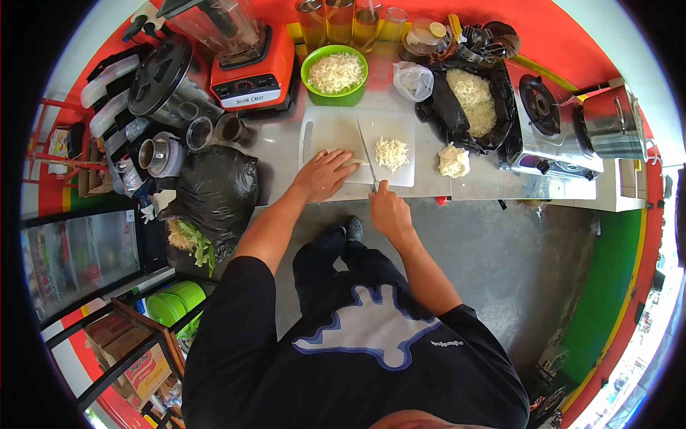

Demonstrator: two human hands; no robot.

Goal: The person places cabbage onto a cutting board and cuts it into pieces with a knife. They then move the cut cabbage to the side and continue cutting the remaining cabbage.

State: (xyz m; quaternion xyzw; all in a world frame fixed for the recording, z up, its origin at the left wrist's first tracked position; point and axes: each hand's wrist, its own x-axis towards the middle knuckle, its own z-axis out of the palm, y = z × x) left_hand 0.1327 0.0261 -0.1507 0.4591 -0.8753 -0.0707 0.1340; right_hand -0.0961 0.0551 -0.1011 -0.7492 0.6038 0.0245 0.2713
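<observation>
A white cutting board (329, 129) lies on the metal counter. My left hand (326, 174) rests on its lower left part, fingers pressed together over a pale piece of food that is mostly hidden. In my right hand (389, 206), at the board's front edge, is the handle of a knife (366, 151), its blade pointing away from me beside the left fingertips. Right of the blade sits a small pile of pale shreds (391, 154). Behind the board stands a green bowl (306, 70) filled with similar shreds. A crumpled whitish lump (454, 161) lies right of the board.
A red blender (254, 79) and a black plastic bag (218, 186) are on the left. To the right, a black bag of shreds (473, 104) sits beside a gas stove (547, 139) with a metal pot (612, 121). Oil bottles (340, 25) line the back.
</observation>
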